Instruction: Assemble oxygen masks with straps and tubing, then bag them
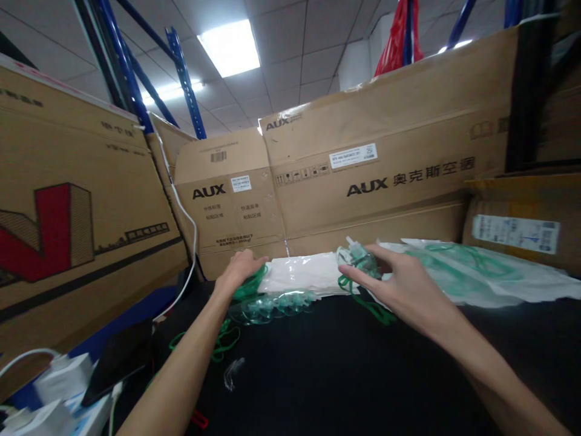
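While your left hand [240, 266] rests on a bundle of green flexible tubing [249, 287] at the middle of the frame, its fingers curl down over the coil, and I cannot tell whether they actually grip it. Just below that hand lies a clear plastic breathing mask with green fittings [267, 304], loose on the black tabletop [345, 369], with a loop of green elastic strap [227, 342] trailing toward the lower left.

Your right hand [403, 284] hovers right of centre with its fingers [358, 277] spread and holding nothing; they reach toward a second clear mask with green tubing [358, 261], which sits against the stack of flat white plastic pouches [304, 272].

As I judge it, you are early to midway: two mask sets lie unbagged in front of you, while several sealed clear-and-white packets with green tubing inside [472, 269] spread across the right of the frame look finished. Neither loose set is in a pouch yet.

Brown cardboard cartons printed AUX [363, 175] wall off the back. A white charger block with cable [63, 375] and a dark phone [115, 363] lie at lower left.
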`<state>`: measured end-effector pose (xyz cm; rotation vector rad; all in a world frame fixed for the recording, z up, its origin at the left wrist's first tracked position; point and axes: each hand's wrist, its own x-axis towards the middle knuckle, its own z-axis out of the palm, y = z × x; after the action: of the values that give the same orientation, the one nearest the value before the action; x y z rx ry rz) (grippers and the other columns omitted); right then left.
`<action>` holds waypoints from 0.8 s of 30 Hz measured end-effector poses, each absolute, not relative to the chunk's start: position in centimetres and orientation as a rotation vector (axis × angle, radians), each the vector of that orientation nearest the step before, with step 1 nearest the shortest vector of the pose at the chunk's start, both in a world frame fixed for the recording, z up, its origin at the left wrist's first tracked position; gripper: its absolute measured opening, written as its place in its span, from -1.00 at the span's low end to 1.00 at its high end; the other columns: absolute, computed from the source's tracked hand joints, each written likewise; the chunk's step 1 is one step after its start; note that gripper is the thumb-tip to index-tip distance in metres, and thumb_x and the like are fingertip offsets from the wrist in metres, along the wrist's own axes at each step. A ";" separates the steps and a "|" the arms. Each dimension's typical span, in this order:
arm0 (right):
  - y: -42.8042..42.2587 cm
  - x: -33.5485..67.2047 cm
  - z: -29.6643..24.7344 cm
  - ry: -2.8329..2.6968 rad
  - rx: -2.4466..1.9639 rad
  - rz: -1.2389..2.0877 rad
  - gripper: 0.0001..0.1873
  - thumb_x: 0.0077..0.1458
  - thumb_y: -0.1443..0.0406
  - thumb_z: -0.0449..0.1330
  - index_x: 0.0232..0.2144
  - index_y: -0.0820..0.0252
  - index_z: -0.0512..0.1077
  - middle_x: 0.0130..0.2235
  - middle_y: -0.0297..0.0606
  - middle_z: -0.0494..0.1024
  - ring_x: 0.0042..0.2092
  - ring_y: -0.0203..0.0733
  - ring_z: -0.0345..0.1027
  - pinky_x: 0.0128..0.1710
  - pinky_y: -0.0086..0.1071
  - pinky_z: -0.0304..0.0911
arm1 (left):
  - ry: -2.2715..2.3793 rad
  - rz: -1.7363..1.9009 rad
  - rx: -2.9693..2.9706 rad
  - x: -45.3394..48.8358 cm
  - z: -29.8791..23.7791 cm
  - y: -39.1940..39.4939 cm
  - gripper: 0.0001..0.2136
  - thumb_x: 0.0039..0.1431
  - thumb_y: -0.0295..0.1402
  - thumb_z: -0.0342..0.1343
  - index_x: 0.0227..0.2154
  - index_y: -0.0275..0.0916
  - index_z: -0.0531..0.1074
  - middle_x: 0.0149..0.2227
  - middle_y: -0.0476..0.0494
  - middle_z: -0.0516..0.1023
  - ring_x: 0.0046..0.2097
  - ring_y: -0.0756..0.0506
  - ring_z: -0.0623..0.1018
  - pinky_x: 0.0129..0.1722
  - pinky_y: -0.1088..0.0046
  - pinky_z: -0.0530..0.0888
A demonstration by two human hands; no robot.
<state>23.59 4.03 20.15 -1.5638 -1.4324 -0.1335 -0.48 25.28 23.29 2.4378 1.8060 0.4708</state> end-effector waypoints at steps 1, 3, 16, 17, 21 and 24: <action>3.9 23.5 20.3 -1.445 -1.557 -0.122 -0.59 0.16 0.00 0.28 -0.14 0.18 0.60 -0.25 -0.14 0.72 -0.24 0.08 0.58 -0.24 -0.19 0.36 | 1.854 0.363 2.417 0.0 22.9 26.2 -0.66 0.34 -0.13 0.17 0.00 -0.30 0.50 -0.01 -0.24 0.58 -0.01 -0.20 0.60 0.01 0.09 0.54; 3.7 23.3 20.6 -1.463 -1.539 -0.106 -0.64 0.17 0.03 0.28 -0.16 0.16 0.60 -0.25 -0.17 0.72 -0.24 0.06 0.59 -0.25 -0.21 0.35 | 1.926 0.207 2.400 1.0 22.1 27.5 -0.67 0.34 -0.19 0.19 0.04 -0.28 0.46 0.04 -0.24 0.54 -0.01 -0.19 0.58 -0.02 0.11 0.56; 3.3 23.1 20.8 -1.466 -1.510 -0.101 -0.66 0.15 0.04 0.32 -0.24 0.21 0.59 -0.30 -0.20 0.69 -0.30 -0.01 0.51 -0.30 -0.27 0.25 | 1.988 0.174 2.337 -0.6 21.9 30.7 -0.69 0.36 -0.21 0.16 0.05 -0.28 0.46 0.04 -0.23 0.54 -0.02 -0.18 0.59 -0.04 0.14 0.57; 3.3 23.1 20.8 -1.465 -1.502 -0.102 -0.64 0.15 0.03 0.32 -0.22 0.21 0.60 -0.27 -0.18 0.70 -0.27 0.00 0.52 -0.28 -0.26 0.26 | 1.968 0.192 2.307 -1.0 22.0 31.0 -0.69 0.36 -0.20 0.16 0.04 -0.28 0.46 0.02 -0.22 0.55 -0.05 -0.17 0.59 -0.06 0.16 0.58; 3.3 23.3 20.7 -1.472 -1.488 -0.091 -0.65 0.16 0.04 0.32 -0.19 0.18 0.61 -0.16 -0.12 0.72 -0.18 0.07 0.55 -0.25 -0.24 0.29 | 1.947 0.314 2.180 -2.5 22.6 31.8 -0.70 0.37 -0.21 0.16 0.04 -0.28 0.46 0.00 -0.21 0.55 -0.07 -0.16 0.60 -0.09 0.19 0.59; 3.2 23.3 20.7 -1.488 -1.489 -0.104 -0.71 0.17 0.06 0.32 -0.25 0.16 0.61 -0.21 -0.14 0.72 -0.23 0.05 0.55 -0.31 -0.27 0.26 | 1.942 0.445 2.118 -3.1 23.5 31.9 -0.69 0.36 -0.22 0.16 0.05 -0.29 0.45 0.01 -0.21 0.54 -0.07 -0.17 0.59 -0.10 0.19 0.60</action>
<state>23.30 3.23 20.71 -1.4889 -1.4885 -0.1041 -3.14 31.95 23.49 2.1178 1.9425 0.4448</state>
